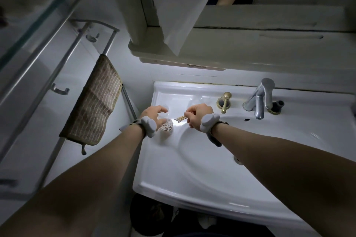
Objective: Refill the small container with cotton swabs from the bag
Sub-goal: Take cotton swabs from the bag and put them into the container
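Observation:
A small clear round container (167, 127) packed with white-tipped cotton swabs stands on the left rim of the white sink (192, 179). My left hand (155, 117) curls around its left side, thumb and fingers touching it. My right hand (198, 116) pinches a small bunch of wooden-stick cotton swabs (180, 118), their tips pointing left toward the container, a little above the sink rim. A clear round lid (165, 109) lies just behind my left hand. A transparent bag (194, 102) is faintly visible on the rim behind my right hand.
A brass knob (224, 102) and a chrome faucet (259, 100) stand at the back of the sink. A striped brown towel (94, 102) hangs on a rail at left. A cabinet (231, 44) overhangs the sink; glass shelves sit at upper left.

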Available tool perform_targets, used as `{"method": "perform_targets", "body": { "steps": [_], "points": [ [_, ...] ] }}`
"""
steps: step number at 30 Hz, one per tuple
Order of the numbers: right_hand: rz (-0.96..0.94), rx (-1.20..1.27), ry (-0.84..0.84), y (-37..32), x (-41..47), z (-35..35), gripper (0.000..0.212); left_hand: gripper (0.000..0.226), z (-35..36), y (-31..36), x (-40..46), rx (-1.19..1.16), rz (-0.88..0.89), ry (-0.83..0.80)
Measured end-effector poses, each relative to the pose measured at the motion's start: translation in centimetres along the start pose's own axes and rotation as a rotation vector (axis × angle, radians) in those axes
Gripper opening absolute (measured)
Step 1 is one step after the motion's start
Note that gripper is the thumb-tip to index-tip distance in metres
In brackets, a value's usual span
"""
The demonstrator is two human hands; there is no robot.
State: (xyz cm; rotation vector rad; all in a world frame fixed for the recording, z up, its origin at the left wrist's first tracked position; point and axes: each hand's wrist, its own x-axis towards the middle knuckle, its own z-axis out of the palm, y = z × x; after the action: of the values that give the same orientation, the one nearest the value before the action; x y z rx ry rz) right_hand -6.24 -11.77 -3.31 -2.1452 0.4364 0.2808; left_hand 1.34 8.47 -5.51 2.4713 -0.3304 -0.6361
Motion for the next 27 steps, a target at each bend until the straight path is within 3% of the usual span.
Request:
{"method": "perform_targets", "body": {
  "steps": [4, 8, 15, 27],
  "points": [
    [-0.017, -0.096, -0.018, -0.3, 0.0, 0.2, 0.022, 0.074, -0.1, -0.9, 0.4, 0.172, 0.034, -0.2],
    [-0.046, -0.18, -0.038, -0.4, 0.1, 0.7, 0.023, 0.091, 0.5, -0.7, 1.1, 0.296, 0.099, -0.256],
    [-0.074, -0.234, -0.057, 0.3, 0.6, 1.3, 0.022, 0.069, 1.4, -0.6, 1.3, 0.382, 0.09, -0.228],
    [-0.156, -0.336, -0.14, -0.4, 1.3, 1.9, 0.021, 0.042, 1.2, -0.8, 0.9, 0.202, 0.003, -0.163]
  ]
}}
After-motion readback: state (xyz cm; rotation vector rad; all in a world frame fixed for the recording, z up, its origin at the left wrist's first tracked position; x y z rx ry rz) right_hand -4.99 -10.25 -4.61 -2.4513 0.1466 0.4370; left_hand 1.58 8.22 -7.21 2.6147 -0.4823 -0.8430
